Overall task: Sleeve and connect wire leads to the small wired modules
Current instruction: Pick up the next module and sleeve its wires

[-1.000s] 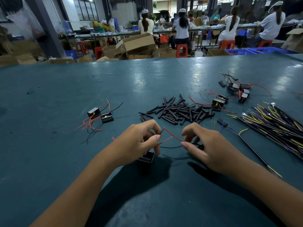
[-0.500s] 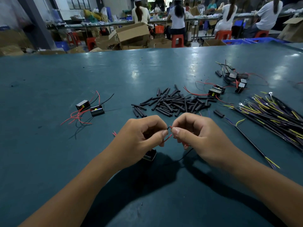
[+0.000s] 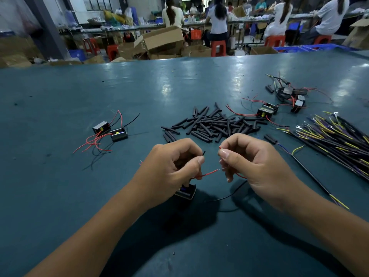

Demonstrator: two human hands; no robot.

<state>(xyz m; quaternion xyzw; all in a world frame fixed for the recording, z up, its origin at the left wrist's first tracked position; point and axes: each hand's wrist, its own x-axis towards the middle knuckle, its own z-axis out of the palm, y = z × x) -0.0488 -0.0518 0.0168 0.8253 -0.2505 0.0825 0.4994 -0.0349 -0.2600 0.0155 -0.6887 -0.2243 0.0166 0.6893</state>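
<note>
Pile of short black sleeve tubes (image 3: pixel 211 124) mid-table (image 3: pixel 60 196), beyond hands. L hand (image 3: pixel 169 168) pinches black-tipped lead; R hand (image 3: pixel 253 164) pinches thin red wire (image 3: pixel 207 173).

2 hands (image 3: pixel 171 168), roughly 8 modules (image 3: pixel 267 111), 4 seated workers (image 3: pixel 217 21)

Module (image 3: pixel 185 191) half hidden under left hand (image 3: pixel 169 168). Red lead (image 3: pixel 207 173) vanishes into both fists. Wire bundle (image 3: pixel 339 136) cut off by right edge. Far workers (image 3: pixel 217 19) blurred, heads cropped.
</note>
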